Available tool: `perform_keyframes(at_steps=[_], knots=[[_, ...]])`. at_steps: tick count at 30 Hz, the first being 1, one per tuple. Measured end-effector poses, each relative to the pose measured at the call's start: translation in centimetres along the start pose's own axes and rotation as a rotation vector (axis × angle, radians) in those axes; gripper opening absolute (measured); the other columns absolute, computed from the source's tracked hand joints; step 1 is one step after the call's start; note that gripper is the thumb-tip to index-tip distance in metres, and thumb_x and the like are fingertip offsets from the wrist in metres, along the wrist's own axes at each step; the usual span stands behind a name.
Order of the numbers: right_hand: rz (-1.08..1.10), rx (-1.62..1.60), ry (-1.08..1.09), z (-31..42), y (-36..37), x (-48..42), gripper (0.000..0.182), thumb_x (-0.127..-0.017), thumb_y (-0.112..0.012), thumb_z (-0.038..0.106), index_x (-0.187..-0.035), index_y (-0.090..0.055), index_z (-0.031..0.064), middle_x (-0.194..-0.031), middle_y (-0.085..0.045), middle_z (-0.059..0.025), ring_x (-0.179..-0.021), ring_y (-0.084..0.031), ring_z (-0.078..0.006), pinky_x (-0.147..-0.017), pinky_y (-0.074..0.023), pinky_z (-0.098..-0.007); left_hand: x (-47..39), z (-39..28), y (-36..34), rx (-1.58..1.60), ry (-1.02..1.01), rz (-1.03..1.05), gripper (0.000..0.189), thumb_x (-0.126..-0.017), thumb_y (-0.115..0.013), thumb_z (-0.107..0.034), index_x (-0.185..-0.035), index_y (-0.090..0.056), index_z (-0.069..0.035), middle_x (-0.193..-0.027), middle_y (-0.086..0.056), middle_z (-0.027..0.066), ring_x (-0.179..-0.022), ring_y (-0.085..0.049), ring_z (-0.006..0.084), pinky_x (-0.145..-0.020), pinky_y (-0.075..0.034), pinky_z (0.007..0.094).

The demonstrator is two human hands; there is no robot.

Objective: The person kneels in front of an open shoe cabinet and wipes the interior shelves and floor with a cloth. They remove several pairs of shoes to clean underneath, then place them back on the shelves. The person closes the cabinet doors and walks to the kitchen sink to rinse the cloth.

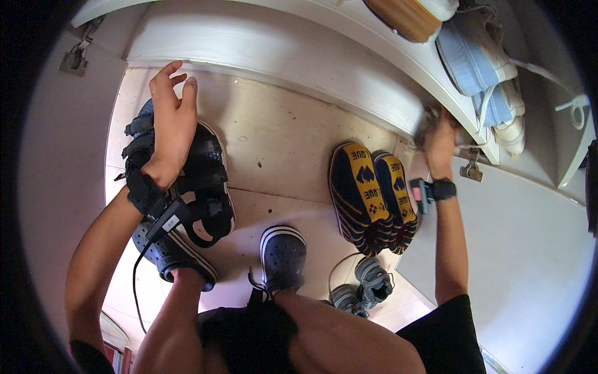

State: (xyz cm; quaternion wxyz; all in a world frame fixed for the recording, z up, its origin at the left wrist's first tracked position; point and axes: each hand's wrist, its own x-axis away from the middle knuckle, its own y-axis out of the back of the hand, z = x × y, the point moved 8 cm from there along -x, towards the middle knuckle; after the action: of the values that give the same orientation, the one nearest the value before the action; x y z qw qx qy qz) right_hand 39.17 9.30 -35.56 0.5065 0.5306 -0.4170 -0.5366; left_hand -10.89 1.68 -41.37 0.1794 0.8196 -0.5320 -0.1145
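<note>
My left hand (pixel 174 117) hangs over a pair of black strap sandals (pixel 205 163), fingers apart and nothing in them. It covers part of the sandals, so I cannot tell whether it touches them. My right hand (pixel 441 145) is at the right, by the white shelf edge (pixel 472 124) of a shoe cabinet. Motion blurs its fingers, and a blurred dark patch beside them cannot be made out. Left of that wrist, two dark blue knitted slippers (pixel 362 187) with yellow bands stand side by side on the tiled floor (pixel 280 140).
White shoes with light blue soles (pixel 467 61) and a brown-soled shoe (pixel 402 18) lie on the shelf, a lace trailing. Grey sneakers (pixel 369 280) stand near my feet in dark clogs (pixel 283 252). Hinged cabinet doors (pixel 500 233) flank both sides. A cable (pixel 134 280) hangs from my left wrist device.
</note>
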Motion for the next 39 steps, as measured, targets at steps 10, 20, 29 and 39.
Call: perform_keyframes(at_steps=[10, 20, 29, 39], knots=[[0.365, 1.407, 0.391, -11.3, -8.5, 0.3, 0.025, -0.074, -0.057, 0.01, -0.092, -0.069, -0.0024, -0.094, -0.061, -0.0227, -0.083, -0.061, -0.0361, -0.069, -0.0482, -0.0489, 1.5, 1.7, 2.6, 0.162, 0.111, -0.001, 0.03, -0.095, -0.049, -0.016, -0.121, -0.046, -0.002, -0.111, -0.053, 0.0096, -0.1, -0.05, 0.0156, -0.087, -0.04, 0.0266], [0.02, 0.281, 0.421, 4.1, -6.6, -6.2, 0.036, -0.085, -0.048, 0.009, -0.119, -0.059, 0.0093, -0.115, -0.058, -0.0189, -0.106, -0.054, -0.0356, -0.093, -0.0411, -0.0443, 2.3, 2.7, 2.4, 0.22, 0.135, 0.044, 0.022, -0.096, -0.046, -0.016, -0.115, -0.05, -0.006, -0.104, -0.054, 0.0028, -0.091, -0.049, 0.0098, -0.079, -0.042, 0.0238], [0.098, -0.107, 0.366, 12.4, -4.0, -2.2, 0.052, -0.08, -0.055, -0.004, -0.13, -0.047, 0.0053, -0.125, -0.05, -0.0225, -0.117, -0.048, -0.0344, -0.099, -0.0387, -0.0415, 2.2, 0.8, 1.9, 0.227, 0.041, 0.04, 0.02, -0.095, -0.048, -0.014, -0.112, -0.052, -0.006, -0.091, -0.054, 0.0022, -0.081, -0.048, 0.0074, -0.072, -0.04, 0.021], [-0.182, 0.073, 0.521, 10.1, -5.7, -5.5, 0.035, -0.089, -0.051, 0.013, -0.122, -0.053, 0.0022, -0.115, -0.056, -0.0216, -0.1, -0.058, -0.0289, -0.086, -0.0452, -0.0336, 2.3, 2.8, 2.1, 0.096, -0.076, -0.026, 0.023, -0.093, -0.05, -0.013, -0.115, -0.053, -0.007, -0.097, -0.058, 0.004, -0.091, -0.053, 0.0124, -0.081, -0.042, 0.0244]])
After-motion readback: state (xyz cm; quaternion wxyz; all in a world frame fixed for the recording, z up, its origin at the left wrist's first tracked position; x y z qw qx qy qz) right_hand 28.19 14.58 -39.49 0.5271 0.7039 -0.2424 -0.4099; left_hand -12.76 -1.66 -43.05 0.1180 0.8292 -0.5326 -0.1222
